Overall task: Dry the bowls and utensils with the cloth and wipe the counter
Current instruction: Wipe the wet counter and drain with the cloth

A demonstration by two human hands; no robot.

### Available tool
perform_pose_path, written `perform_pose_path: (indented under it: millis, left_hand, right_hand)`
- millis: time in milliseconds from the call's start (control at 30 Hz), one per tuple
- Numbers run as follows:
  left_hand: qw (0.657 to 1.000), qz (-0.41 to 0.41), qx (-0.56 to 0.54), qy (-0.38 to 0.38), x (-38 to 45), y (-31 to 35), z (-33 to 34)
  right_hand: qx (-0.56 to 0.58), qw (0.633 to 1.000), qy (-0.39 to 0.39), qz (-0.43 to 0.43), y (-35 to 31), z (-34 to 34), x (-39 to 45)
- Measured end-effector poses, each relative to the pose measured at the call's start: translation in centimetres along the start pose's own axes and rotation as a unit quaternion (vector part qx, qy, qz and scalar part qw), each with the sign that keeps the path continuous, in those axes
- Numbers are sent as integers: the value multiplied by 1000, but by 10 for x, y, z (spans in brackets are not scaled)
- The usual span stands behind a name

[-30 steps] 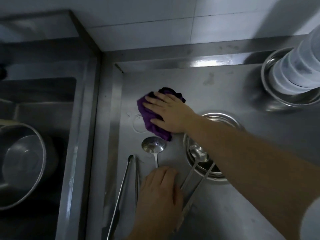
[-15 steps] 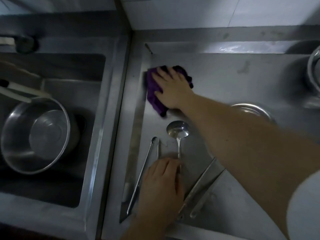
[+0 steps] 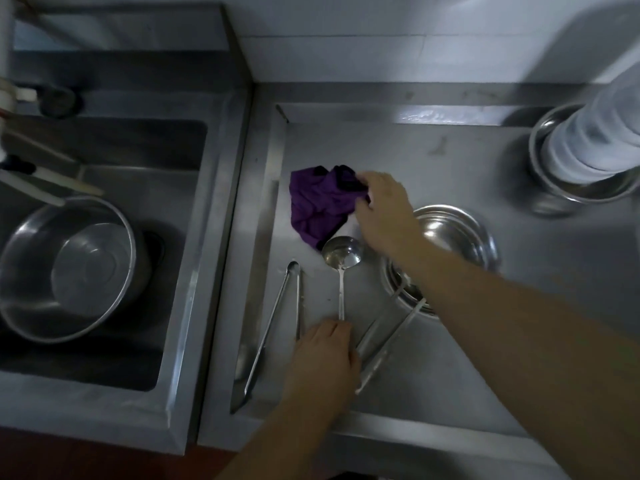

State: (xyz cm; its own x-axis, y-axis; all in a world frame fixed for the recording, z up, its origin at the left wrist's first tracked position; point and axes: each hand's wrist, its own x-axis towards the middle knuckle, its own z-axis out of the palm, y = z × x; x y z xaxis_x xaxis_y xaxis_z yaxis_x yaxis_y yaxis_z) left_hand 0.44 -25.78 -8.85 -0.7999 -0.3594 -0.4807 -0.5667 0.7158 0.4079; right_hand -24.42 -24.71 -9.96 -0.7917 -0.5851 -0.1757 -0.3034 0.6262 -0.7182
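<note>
A crumpled purple cloth (image 3: 318, 204) lies on the steel counter (image 3: 433, 368). My right hand (image 3: 384, 211) pinches the cloth's right edge, with my arm crossing over a steel bowl (image 3: 457, 233). A steel ladle (image 3: 341, 258) lies just below the cloth, its handle running toward me. My left hand (image 3: 323, 358) rests flat on the end of that handle. Metal tongs (image 3: 277, 320) lie to the left of the ladle. Two more long utensils (image 3: 388, 344) lean out of the bowl, partly hidden by my arm.
A sink (image 3: 104, 237) on the left holds a large steel pot (image 3: 65, 268) and a knife. At the back right a steel bowl (image 3: 554, 181) carries a tall stack of white containers (image 3: 595, 133). A tiled wall rises behind the counter.
My right hand has gone from pressing flat on the cloth to gripping its right edge, and the cloth is now bunched and uncovered. My left hand stays on the ladle handle.
</note>
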Motion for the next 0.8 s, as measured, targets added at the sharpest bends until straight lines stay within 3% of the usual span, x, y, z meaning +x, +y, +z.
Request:
perform_pose_path:
  millis: [100,167,267,400,800]
  left_hand:
    - [1000,0,5,-20,2,8,10]
    - [1000,-9,8,-24,4,11,15]
    - [999,-31,30,-25,5,11,21]
    - [997,-51,49,-41,9,15,24]
    - [992,-44,86,-79,29,31,29]
  right_hand:
    - [90,975,77,186,31,-13,-82]
    - [90,953,34,286,50,-15,-136]
    - [76,925,-44,371,64,-6,-191]
    - [111,907,-69,400,53,12,-205]
    - [112,899,-36,422,59,21,-188]
